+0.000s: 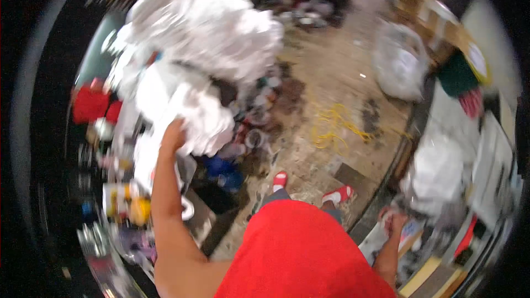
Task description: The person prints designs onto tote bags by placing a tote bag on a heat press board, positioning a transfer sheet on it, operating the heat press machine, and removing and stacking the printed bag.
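Note:
My left hand (174,134) is at the lower edge of a bunched white plastic sheet or bag (204,121), on the left side; its fingers are blurred and partly hidden by the white material. A larger crumpled white heap (221,27) lies above it. On the right, my right hand (394,221) is low, beside clear and white plastic bags (439,168). Blur hides its fingers, and whether it holds anything is not clear.
Yellow cord (334,124) lies on the dirty floor (331,66) ahead of my feet. A clear bag (400,60) and cardboard boxes (436,16) stand at the upper right. Red cloth (91,105) and a blue item (223,171) are among clutter at left.

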